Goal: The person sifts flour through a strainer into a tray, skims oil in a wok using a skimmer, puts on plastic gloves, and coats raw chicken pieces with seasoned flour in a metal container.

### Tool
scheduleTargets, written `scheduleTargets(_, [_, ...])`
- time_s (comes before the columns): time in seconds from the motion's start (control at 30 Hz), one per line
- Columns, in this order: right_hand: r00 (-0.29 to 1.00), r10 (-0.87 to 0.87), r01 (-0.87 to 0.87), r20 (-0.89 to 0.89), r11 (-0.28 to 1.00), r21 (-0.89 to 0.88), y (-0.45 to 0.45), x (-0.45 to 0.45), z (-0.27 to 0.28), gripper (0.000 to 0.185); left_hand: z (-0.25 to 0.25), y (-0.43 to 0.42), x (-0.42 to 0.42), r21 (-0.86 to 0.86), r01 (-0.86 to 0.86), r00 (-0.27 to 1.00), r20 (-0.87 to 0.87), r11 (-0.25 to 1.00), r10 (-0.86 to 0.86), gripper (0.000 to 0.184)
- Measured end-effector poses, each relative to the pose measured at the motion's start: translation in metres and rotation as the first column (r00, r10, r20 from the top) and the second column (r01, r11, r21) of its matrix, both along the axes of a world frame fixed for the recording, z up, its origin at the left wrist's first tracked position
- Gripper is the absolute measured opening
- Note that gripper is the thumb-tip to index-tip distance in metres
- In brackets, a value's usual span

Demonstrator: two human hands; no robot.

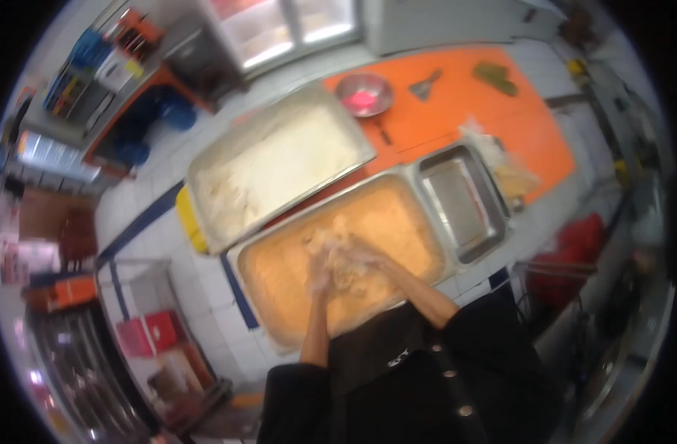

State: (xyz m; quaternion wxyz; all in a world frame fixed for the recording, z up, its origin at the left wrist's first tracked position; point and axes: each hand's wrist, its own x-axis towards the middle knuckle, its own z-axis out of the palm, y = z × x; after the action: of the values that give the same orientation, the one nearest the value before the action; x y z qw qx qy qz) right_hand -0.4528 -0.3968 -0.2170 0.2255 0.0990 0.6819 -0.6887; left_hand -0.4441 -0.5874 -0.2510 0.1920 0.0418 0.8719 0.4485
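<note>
Both of my hands are down in a large metal tray (429,214) filled with a light orange powder (275,266) that looks like seasoned flour. My left hand (321,272) and my right hand (364,254) are close together near the tray's middle, dusted with the powder. Small coated lumps (347,281) lie between and just below them; what they are made of does not show. Blur smears the fingers, so whether either hand grips a lump is unclear.
Beyond lies a second metal tray (279,159) of pale flour. To the right stands a smaller steel pan (463,203) beside a crumpled plastic bag (512,170). On the orange table (435,126) are a metal bowl (364,95) with something pink, a scraper (423,87) and a greenish cloth-like item (494,76).
</note>
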Motion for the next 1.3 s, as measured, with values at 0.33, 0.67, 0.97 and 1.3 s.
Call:
scheduleTargets(0.33, [0.996,0.082,-0.091,0.042,0.808,0.582,0.076,0.049,0.037,0.059,0.058,-0.035,0.008,-0.51,0.168,0.979,0.19,0.844,-0.08,0.054])
scheduleTargets(0.67, [0.989,-0.088,0.035,-0.119,0.921,-0.389,0.012,0.018,0.101,0.05,0.069,0.011,-0.013,-0.28,0.31,0.95,0.061,0.909,-0.306,0.045])
scheduleTargets(0.97, [0.835,0.462,-0.54,0.297,0.588,0.603,0.057,0.022,0.037,0.052,0.057,-0.058,0.026,-0.008,-0.287,0.958,-0.023,0.958,0.287,0.039])
scheduleTargets(1.3, [0.996,0.088,-0.082,0.011,0.958,-0.274,0.021,0.04,-0.002,0.038,0.052,0.02,-0.005,0.311,-0.198,0.98,0.028,0.929,0.199,0.032])
